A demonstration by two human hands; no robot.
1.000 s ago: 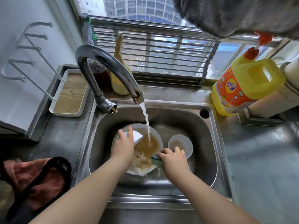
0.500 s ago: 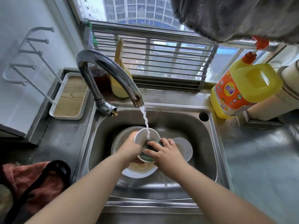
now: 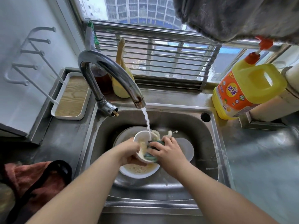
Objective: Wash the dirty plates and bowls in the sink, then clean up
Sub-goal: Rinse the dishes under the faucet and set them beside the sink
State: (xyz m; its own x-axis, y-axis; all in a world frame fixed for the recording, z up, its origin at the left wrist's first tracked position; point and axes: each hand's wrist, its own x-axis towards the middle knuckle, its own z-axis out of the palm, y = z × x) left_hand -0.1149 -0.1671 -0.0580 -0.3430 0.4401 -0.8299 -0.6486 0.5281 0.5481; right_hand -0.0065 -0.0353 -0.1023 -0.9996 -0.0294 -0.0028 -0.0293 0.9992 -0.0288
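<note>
Steel sink (image 3: 215, 159) is sitting under a barred window (image 3: 152, 50), set into a grey tabletop (image 3: 262, 167).

- Faucet (image 3: 110, 68) is running; the water stream (image 3: 147, 122) is falling into a small white bowl (image 3: 140, 141) held tilted over the basin.
- Left hand (image 3: 129, 152) is gripping that bowl by its rim and underside, fingers curled round it.
- Right hand (image 3: 168, 151) is clenching a green sponge (image 3: 150, 156), pressing it into the bowl's mouth. Foamy water is splashing just beyond the right hand's fingertips.
- Directly beneath both hands a large white plate (image 3: 139, 172) is lying on the sink floor, holding murky brownish water with food bits.
- Just right of the right hand a second white bowl (image 3: 186, 149) is resting in the basin, partly hidden by the wrist.
- Beyond the right hand, at the far corner, a yellow detergent jug (image 3: 249, 89) with an orange label is standing on the tabletop.
- Beyond and left of the left hand a white tray (image 3: 71, 96) with a wooden insert is sitting by the wall, under a white wall rack (image 3: 29, 57).
- Near the left forearm a pinkish cloth (image 3: 27, 180) with a black strap is lying on the tabletop.
- Grey fabric (image 3: 234, 16) is hanging overhead.
</note>
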